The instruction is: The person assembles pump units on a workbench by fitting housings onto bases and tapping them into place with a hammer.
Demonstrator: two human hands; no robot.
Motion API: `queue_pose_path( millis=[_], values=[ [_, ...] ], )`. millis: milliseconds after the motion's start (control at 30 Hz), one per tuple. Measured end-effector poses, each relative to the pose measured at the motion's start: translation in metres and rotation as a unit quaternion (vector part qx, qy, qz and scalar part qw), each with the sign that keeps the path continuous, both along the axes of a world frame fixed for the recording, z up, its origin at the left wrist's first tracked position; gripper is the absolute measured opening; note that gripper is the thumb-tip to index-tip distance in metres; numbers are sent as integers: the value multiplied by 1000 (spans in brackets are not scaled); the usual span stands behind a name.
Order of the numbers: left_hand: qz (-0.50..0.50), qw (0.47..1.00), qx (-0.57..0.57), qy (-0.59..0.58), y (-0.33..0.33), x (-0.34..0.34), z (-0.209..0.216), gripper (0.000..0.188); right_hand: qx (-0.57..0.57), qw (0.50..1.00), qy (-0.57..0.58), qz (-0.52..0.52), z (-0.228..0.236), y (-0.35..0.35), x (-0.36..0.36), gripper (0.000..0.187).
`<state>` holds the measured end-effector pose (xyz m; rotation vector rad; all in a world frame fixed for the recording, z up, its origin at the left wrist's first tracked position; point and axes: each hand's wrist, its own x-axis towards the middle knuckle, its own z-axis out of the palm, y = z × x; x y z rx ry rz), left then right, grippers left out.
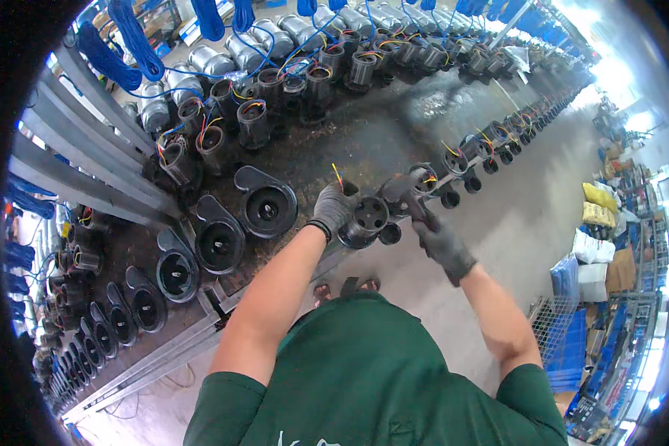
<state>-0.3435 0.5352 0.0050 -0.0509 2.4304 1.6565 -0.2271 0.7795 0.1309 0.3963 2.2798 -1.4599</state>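
Note:
A black cylindrical motor housing point(370, 214) with round openings on its top face stands at the bench's near edge. My left hand point(334, 208), in a grey glove, is closed against its left side, the fingertips partly hidden. Yellow and red wires point(337, 175) stick up just beyond those fingers. My right hand point(446, 247), in a dark glove, is wrapped round the handle of a hammer point(402, 189). The hammer's dark head is just right of the housing's top; whether they touch I cannot tell. Another wired housing point(424, 178) stands behind the hammer.
Black volute-shaped casings point(270, 211) line the bench point(316, 152) at left. Rows of wired housings point(253, 123) and silver motors point(279, 39) fill the far side, under hanging blue cable coils point(132, 41). Metal posts point(89, 175) rise at left. Sacks point(599, 204) are piled at right.

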Motion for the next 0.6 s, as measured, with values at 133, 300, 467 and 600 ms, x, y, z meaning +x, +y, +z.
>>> queue_pose_path(
  millis=[133,300,467,600],
  values=[
    [-33,999,-8,11,2,-9,2,33,200,962,140,120,-33,9,45,27],
    [-70,997,-33,-6,0,-16,0,32,84,985,48,143,12,-8,25,28],
    [-31,988,146,-29,4,-23,-34,23,20,987,138,80,35,-41,20,28],
    [-38,985,159,-55,9,-24,-28,27,121,968,180,125,-17,-27,13,37]
  ],
)
